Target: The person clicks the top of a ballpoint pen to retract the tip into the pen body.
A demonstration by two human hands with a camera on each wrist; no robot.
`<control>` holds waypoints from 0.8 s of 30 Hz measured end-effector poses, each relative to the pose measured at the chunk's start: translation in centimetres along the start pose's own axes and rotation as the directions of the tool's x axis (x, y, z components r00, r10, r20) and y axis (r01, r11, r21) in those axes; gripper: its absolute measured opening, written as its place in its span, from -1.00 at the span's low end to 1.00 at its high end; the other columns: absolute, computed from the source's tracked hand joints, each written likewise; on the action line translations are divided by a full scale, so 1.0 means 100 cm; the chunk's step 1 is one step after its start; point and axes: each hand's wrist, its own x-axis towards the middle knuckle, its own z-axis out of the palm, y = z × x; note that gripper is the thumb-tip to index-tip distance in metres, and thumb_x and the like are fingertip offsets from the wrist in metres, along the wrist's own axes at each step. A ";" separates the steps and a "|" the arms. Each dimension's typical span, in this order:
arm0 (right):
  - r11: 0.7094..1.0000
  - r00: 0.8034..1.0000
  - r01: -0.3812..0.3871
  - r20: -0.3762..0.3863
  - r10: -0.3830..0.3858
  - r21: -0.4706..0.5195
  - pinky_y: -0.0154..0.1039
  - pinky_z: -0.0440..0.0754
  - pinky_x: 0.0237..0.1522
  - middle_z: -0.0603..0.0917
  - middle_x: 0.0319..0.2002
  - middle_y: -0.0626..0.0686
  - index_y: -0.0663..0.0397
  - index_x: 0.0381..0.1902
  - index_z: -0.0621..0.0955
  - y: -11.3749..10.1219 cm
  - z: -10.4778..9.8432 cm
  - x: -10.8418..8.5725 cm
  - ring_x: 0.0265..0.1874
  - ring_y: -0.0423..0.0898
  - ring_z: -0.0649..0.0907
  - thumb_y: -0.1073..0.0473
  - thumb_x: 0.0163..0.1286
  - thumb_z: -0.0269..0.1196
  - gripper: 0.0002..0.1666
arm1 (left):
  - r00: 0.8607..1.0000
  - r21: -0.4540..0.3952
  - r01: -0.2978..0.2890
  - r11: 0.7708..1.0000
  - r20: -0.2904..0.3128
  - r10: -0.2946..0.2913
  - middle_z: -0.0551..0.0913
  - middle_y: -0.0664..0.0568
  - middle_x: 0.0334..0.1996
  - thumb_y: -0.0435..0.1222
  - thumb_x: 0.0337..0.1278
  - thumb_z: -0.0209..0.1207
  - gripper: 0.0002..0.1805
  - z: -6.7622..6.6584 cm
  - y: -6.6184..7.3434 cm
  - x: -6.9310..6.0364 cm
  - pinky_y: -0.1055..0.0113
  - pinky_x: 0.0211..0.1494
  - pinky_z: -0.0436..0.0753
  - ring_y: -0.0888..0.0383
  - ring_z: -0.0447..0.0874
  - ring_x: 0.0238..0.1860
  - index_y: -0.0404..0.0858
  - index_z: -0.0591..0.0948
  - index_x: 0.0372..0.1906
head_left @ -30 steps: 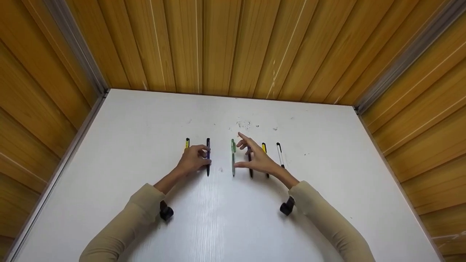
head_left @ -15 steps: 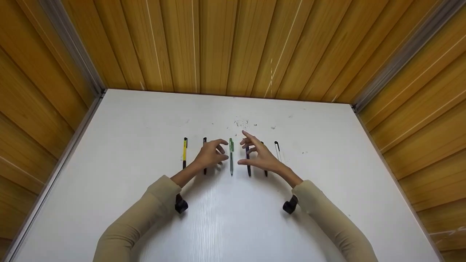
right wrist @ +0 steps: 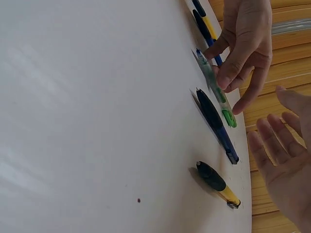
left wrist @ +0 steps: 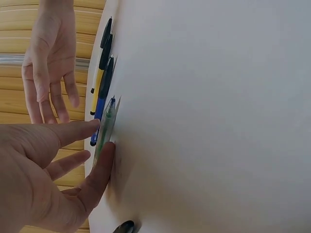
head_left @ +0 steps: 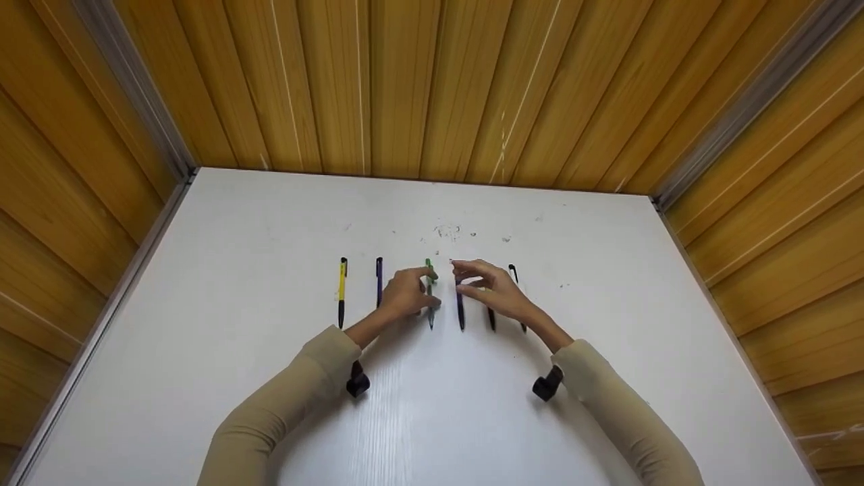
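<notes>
My left hand (head_left: 405,293) is at a green clear-bodied pen (right wrist: 209,73) lying on the white table, its thumb and fingers bent around it on both sides. A blue pen (head_left: 461,315) with a dark grip lies just to the right. My right hand (head_left: 496,293) hovers over that blue pen with fingers loosely bent and holds nothing visible; its palm shows in the right wrist view. Under and beside the right hand are a yellow-and-black pen (right wrist: 218,185) and a white pen (head_left: 513,272) with a black end, both partly covered in the head view.
Left of the green pen lie another blue pen (head_left: 379,273) and another yellow-and-black pen (head_left: 342,283), roughly parallel in the same row. Dark smudges (head_left: 447,231) mark the white table (head_left: 432,418) beyond the pens. Wood-patterned walls (head_left: 398,88) enclose its back and sides.
My left hand has moved rightward from the left blue pen to the green pen. My right hand has drawn slightly right, its fingers and thumb coming closer together. The pens stay in their row.
</notes>
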 end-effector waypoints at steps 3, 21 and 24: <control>1.000 1.000 -0.008 -0.011 0.008 -0.010 0.14 0.63 0.26 0.54 0.26 0.41 0.32 0.41 0.44 0.001 -0.002 -0.002 0.22 0.31 0.59 0.33 0.49 0.23 -0.43 | 1.000 0.035 0.016 0.999 -0.025 -0.016 0.77 -0.12 -0.24 -0.29 -0.05 0.54 -0.50 0.003 0.002 0.003 0.40 -0.48 0.43 0.14 0.60 -0.45 -0.21 0.72 0.09; 0.999 0.998 -0.045 -0.040 0.044 -0.025 -0.33 0.67 0.16 0.64 0.17 0.38 0.41 0.33 0.49 0.000 -0.013 -0.018 0.20 0.26 0.63 0.30 0.50 0.23 -0.50 | 0.999 0.060 0.016 0.998 -0.047 -0.014 0.78 -0.13 -0.32 -0.48 -0.05 0.40 -0.77 0.002 0.003 0.003 0.40 -0.53 0.40 0.12 0.55 -0.45 -0.27 0.79 -0.20; 0.999 0.998 -0.044 -0.041 0.043 -0.011 -0.38 0.67 0.14 0.63 0.16 0.41 0.43 0.31 0.50 0.002 -0.013 -0.018 0.19 0.30 0.63 0.32 0.49 0.23 -0.51 | 0.999 0.024 0.022 0.999 -0.028 -0.021 0.79 -0.16 -0.32 -0.50 -0.02 0.37 -0.79 -0.003 0.000 0.003 0.46 -0.57 0.39 0.18 0.52 -0.51 -0.29 0.80 -0.21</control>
